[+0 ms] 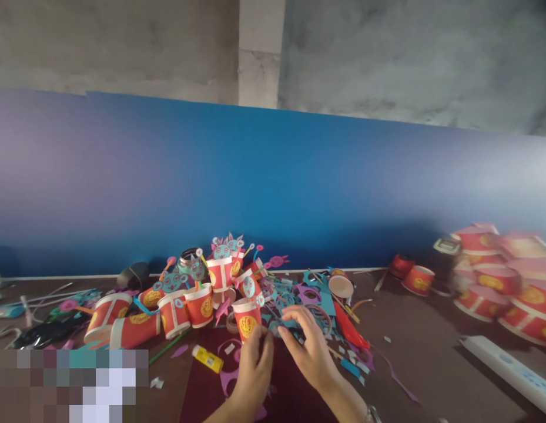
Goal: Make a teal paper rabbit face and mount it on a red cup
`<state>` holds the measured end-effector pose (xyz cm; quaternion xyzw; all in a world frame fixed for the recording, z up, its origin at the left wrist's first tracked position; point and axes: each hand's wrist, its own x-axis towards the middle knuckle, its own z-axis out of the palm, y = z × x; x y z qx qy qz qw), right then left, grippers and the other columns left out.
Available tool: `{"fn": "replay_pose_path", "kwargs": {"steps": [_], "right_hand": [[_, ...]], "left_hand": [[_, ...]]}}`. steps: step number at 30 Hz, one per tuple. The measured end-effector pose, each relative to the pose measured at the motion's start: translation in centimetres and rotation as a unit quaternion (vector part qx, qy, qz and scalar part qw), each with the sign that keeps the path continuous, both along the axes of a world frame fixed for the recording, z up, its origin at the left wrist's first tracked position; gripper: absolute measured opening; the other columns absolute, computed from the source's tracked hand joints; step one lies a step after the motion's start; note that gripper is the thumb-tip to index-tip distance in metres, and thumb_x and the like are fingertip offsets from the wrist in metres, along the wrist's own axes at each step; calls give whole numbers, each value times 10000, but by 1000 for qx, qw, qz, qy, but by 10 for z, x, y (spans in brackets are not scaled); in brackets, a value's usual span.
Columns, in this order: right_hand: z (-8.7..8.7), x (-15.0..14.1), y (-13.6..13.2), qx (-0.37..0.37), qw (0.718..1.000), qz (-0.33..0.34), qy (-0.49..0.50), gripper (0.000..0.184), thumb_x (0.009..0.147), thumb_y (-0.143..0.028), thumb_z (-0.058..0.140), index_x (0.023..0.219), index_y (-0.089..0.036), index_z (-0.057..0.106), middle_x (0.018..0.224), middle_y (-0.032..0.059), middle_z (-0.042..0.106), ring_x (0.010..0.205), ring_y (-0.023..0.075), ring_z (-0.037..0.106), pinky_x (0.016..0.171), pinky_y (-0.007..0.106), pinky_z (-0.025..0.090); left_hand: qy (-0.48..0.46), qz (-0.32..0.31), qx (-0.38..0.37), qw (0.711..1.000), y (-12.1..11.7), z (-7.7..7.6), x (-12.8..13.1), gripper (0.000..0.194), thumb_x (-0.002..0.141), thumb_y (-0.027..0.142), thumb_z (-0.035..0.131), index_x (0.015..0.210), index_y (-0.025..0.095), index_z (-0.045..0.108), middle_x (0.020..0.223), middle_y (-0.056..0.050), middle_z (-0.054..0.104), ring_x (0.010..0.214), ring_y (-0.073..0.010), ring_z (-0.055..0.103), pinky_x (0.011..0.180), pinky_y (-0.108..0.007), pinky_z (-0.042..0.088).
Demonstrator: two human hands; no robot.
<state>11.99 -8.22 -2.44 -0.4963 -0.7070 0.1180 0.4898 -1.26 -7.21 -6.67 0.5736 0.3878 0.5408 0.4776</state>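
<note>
In the middle of the head view, my left hand [257, 359] is closed at the lower part of a red and white paper cup [246, 317] with a yellow emblem. Its fingers cover the cup's base. A blue paper cutout with a drawn face [249, 287] rises above this cup's rim. To the right, my right hand [311, 345] hovers with thumb and fingers apart, holding nothing that I can see. Paper scraps [290, 299] in blue and purple lie just beyond it. Left of my left hand is a yellow glue stick [207, 359].
Several decorated cups [174, 314] crowd the left, some tipped over. Blurred stacked cups [511, 282] stand at right, behind a white power strip [511, 370]. A red-handled tool [349, 326] lies among the scraps. A blue partition [273, 188] borders the table's back.
</note>
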Motion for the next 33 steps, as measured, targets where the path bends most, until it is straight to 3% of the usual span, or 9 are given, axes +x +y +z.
{"fn": "replay_pose_path", "kwargs": {"steps": [2, 5, 9, 12, 18, 23, 26, 30, 33], "right_hand": [[0, -2, -2, 39, 998, -2, -42, 50, 831, -197, 523, 840, -212, 570, 972, 83, 595, 960, 231, 545, 866, 383, 424], [0, -4, -3, 31, 997, 15, -62, 92, 808, -147, 518, 786, -215, 577, 907, 67, 607, 901, 225, 561, 826, 375, 436], [0, -6, 1, -64, 997, 11, 33, 67, 782, -178, 536, 840, -199, 561, 824, 39, 616, 792, 192, 574, 727, 302, 461], [3, -5, 2, -160, 983, 52, 69, 54, 765, -192, 537, 806, -187, 572, 736, 4, 605, 704, 164, 556, 656, 261, 447], [9, -4, 0, -195, 968, 93, 128, 104, 751, -178, 528, 822, -176, 604, 694, -20, 580, 633, 129, 509, 588, 220, 410], [2, -4, 3, -181, 977, 56, 97, 202, 821, -349, 533, 717, -178, 566, 644, -23, 537, 621, 136, 494, 580, 227, 392], [0, -4, 4, -144, 984, 31, 96, 269, 879, -394, 446, 759, -187, 567, 694, 5, 579, 667, 159, 535, 610, 239, 420], [1, -4, 1, -25, 999, 7, 28, 120, 854, -273, 501, 793, -199, 573, 807, 45, 610, 790, 190, 570, 722, 282, 449], [3, -5, -1, 15, 999, 14, -27, 100, 808, -155, 518, 760, -202, 592, 811, 57, 624, 812, 206, 576, 761, 326, 454]], "left_hand": [[31, 15, 23, 999, -1, 1, -1, 277, 873, 411, 421, 688, 206, 398, 596, 65, 338, 533, -99, 319, 498, -213, 283], [53, 24, 50, 997, -2, 4, -1, 252, 886, 362, 400, 692, 201, 416, 621, 49, 377, 573, -110, 355, 538, -220, 312], [53, 22, 62, 996, -2, 6, -1, 255, 882, 368, 413, 694, 198, 439, 618, 47, 372, 577, -115, 362, 543, -220, 320], [36, 13, 53, 998, -2, 7, -1, 279, 878, 406, 426, 699, 195, 452, 620, 44, 376, 580, -115, 366, 537, -216, 324], [32, 6, 33, 999, -2, 7, -1, 302, 871, 447, 429, 696, 201, 429, 606, 54, 346, 545, -105, 327, 498, -211, 292], [52, -12, 43, 998, -3, 6, 1, 289, 883, 402, 402, 673, 203, 402, 602, 59, 319, 543, -103, 311, 502, -214, 278], [52, -7, 40, 998, -3, 5, 0, 270, 885, 392, 397, 689, 206, 404, 598, 63, 316, 531, -101, 312, 503, -214, 278], [60, 18, 35, 997, -3, 3, -1, 252, 883, 379, 400, 697, 209, 408, 596, 61, 334, 528, -103, 329, 509, -215, 290], [77, 36, 50, 995, -2, 3, -2, 230, 886, 334, 396, 695, 207, 419, 608, 51, 370, 554, -111, 360, 530, -217, 310]]}}
